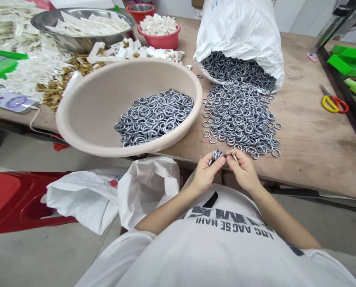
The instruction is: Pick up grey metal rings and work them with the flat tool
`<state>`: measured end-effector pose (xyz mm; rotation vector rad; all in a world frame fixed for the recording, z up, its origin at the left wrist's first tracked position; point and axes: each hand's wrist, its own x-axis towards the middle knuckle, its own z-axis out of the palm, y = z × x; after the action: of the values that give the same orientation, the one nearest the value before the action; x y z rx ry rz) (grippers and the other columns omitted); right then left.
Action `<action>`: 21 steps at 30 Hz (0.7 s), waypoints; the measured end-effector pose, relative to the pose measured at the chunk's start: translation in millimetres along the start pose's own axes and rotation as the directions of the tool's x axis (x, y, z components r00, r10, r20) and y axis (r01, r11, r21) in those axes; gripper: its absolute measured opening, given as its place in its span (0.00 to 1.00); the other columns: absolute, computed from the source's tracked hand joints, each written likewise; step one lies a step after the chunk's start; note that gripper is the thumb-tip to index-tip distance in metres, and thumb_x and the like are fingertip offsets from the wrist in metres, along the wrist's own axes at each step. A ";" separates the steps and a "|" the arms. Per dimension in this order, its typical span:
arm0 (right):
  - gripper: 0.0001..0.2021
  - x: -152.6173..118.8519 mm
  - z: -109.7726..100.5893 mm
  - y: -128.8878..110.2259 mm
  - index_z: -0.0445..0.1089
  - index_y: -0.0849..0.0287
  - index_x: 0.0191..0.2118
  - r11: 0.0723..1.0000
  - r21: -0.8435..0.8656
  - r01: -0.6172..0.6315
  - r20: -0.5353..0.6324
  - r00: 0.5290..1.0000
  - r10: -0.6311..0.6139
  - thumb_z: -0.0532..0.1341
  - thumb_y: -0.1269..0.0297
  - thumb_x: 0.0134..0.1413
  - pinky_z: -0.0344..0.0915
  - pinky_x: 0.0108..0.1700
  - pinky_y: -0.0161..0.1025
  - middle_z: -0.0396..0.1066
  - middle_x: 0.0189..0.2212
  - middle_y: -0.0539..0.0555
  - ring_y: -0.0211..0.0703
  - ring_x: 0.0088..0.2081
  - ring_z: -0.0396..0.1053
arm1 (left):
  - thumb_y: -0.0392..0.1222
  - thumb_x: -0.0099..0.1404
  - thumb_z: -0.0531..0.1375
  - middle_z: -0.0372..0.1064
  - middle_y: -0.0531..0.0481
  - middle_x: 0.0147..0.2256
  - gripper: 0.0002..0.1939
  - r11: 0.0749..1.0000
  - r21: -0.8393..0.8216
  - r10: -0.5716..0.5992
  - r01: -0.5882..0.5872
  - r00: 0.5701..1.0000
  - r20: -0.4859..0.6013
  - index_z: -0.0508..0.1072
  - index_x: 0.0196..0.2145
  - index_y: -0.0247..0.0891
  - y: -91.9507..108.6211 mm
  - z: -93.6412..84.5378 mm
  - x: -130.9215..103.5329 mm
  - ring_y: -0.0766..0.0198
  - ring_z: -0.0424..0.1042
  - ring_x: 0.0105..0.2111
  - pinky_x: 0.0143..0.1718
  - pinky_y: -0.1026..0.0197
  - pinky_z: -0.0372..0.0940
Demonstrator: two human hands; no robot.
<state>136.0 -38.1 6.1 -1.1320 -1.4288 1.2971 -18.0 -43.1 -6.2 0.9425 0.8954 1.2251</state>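
My left hand [206, 172] is closed around several grey rings [216, 154], which stack up between its fingers. Close beside it, my right hand [242, 170] pinches a thin, pale, pointed tool [234, 156], whose kind I cannot make out. The fingertips of both hands nearly meet at the table's front edge. Just beyond them lies a heap of loose grey rings [240, 115], spilling from the mouth of a white sack [240, 32]. To the left, a large beige basin [85, 107] holds a pile of similar rings [158, 115].
Scissors [333, 101] with red and yellow handles lie at right, near a black metal frame [345, 95]. White pieces fill a steel bowl [82, 40] and a red bowl [162, 39] at the back left. A white bag [148, 183] and red stool [25, 199] stand below.
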 end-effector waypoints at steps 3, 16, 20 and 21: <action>0.12 -0.5 0.3 -0.4 0.69 0.55 0.44 1.000 0.003 0.001 -0.002 1.000 -0.001 0.59 0.52 0.65 0.54 0.30 0.34 0.59 0.26 0.46 0.36 0.27 0.55 | 0.53 0.63 0.66 0.56 0.58 0.23 0.16 1.000 0.020 -0.003 0.003 1.000 0.003 0.71 0.32 0.36 -0.5 0.4 0.2 0.72 0.52 0.24 0.28 0.67 0.53; 0.14 -0.6 -3.5 -3.6 0.66 0.55 0.36 1.000 0.018 -0.009 0.011 1.000 0.009 0.59 0.50 0.65 0.52 0.28 0.34 0.57 0.25 0.46 0.36 0.26 0.52 | 0.55 0.62 0.66 0.56 0.57 0.22 0.19 0.997 0.082 -0.013 0.013 1.000 0.007 0.70 0.30 0.36 6.3 6.3 -3.4 0.71 0.53 0.24 0.28 0.66 0.53; 0.12 -2.8 -7.3 -4.8 0.68 0.54 0.39 0.998 0.058 -0.027 0.016 1.000 0.026 0.59 0.50 0.65 0.50 0.26 0.35 0.55 0.23 0.45 0.35 0.24 0.50 | 0.55 0.63 0.65 0.56 0.57 0.23 0.18 0.996 0.094 -0.008 0.005 1.000 0.029 0.71 0.30 0.36 8.6 9.3 -2.8 0.70 0.53 0.25 0.29 0.66 0.53; 0.13 -2.9 -9.2 -5.7 0.69 0.54 0.40 0.998 0.061 -0.028 0.014 1.000 0.027 0.59 0.50 0.65 0.49 0.26 0.35 0.55 0.23 0.45 0.35 0.24 0.50 | 0.55 0.63 0.65 0.57 0.57 0.23 0.18 0.995 0.095 -0.006 0.002 0.999 0.042 0.71 0.31 0.36 9.9 10.3 -3.2 0.70 0.53 0.25 0.30 0.66 0.54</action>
<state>145.1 -39.3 12.5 -1.1074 -1.3780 1.3615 -12.2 -46.4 6.9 1.0378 0.9284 1.1632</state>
